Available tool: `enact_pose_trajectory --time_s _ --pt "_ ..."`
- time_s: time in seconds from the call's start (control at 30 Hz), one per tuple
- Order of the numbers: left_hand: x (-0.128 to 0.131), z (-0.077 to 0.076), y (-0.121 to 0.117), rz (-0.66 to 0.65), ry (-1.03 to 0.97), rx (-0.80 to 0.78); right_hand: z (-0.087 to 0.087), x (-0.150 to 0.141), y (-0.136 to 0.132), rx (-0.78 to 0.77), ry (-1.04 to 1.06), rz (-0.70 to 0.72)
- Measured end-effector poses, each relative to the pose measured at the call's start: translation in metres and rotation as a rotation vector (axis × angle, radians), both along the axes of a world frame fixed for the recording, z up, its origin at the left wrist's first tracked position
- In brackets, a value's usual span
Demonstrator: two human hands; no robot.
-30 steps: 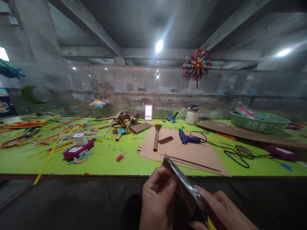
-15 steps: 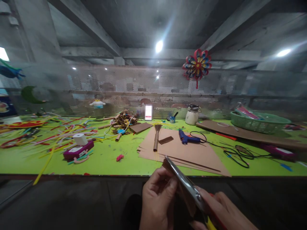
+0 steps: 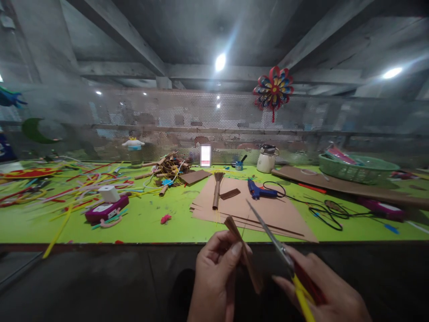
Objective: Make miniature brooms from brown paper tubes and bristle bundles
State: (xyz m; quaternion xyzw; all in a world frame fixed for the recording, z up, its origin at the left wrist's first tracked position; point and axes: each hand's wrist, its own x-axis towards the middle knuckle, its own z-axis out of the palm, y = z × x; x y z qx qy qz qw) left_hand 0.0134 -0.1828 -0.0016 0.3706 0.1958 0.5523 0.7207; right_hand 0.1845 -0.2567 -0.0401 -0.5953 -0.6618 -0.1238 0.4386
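Note:
My left hand (image 3: 217, 273) pinches a folded strip of brown paper (image 3: 246, 259) between thumb and fingers, in front of the table's near edge. In my right hand (image 3: 325, 286) are scissors (image 3: 278, 246) with red and yellow handles, their blades pointing up and left, apart from the strip. Beyond the hands lies a stack of brown paper sheets (image 3: 281, 219). On it rest a rolled paper tube with a fringed end (image 3: 217, 192), a small fringed brown piece (image 3: 230, 193) and a blue glue gun (image 3: 259, 190).
A pile of brown paper rolls (image 3: 172, 170) lies at the back, left of a lit phone (image 3: 205, 155). Coloured pipe cleaners (image 3: 87, 188) and a purple power strip (image 3: 107, 208) are at left. A white jug (image 3: 266, 161), black cable (image 3: 326, 212) and green basket (image 3: 362, 172) are at right.
The scissors have moved right, away from the brown paper strip, and their blades have parted somewhat. My left hand still holds the strip. The view has shifted slightly.

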Motion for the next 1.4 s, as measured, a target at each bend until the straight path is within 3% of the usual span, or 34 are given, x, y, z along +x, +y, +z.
enact_pose_trajectory --time_s 0.1,0.2,0.33,0.43,0.57,0.73,0.9,1.0,1.1,1.17,1.27,1.4 --pt "-0.004 0.006 0.000 -0.030 0.053 -0.043 -0.005 0.036 0.016 -0.089 0.075 -0.208" --pt "-0.006 0.007 0.004 -0.058 0.099 -0.089 -0.007 0.092 0.041 -0.250 0.059 -0.456" --pt "-0.007 0.000 0.015 -0.101 0.124 -0.153 0.008 0.172 0.076 -0.427 -0.026 -0.702" --pt "-0.008 -0.006 0.021 -0.127 0.138 -0.201 0.025 0.210 0.101 -0.514 -0.062 -0.768" --pt "-0.011 -0.007 0.028 -0.146 0.184 -0.237 0.033 0.224 0.139 -0.551 -0.079 -0.745" --pt "-0.014 0.000 0.045 -0.116 0.261 -0.148 0.034 0.215 0.173 -0.594 -0.075 -0.659" --pt "-0.009 0.010 0.065 -0.021 0.365 0.085 0.055 0.183 0.174 -0.477 -0.069 -0.579" --pt "0.000 0.012 0.074 0.065 0.479 0.267 0.071 0.128 0.159 -0.390 -0.025 -0.338" --pt "0.009 0.012 0.076 0.190 0.624 0.512 0.081 0.060 0.138 -0.381 0.347 0.273" --pt "0.013 0.012 0.074 0.254 0.695 0.660 0.082 0.023 0.127 -0.442 0.496 0.491" --pt "0.015 0.012 0.071 0.259 0.719 0.740 0.077 -0.003 0.120 -0.438 0.659 0.587" --pt "0.015 0.013 0.077 0.173 0.732 0.630 0.069 0.002 0.127 -0.436 0.742 0.558"
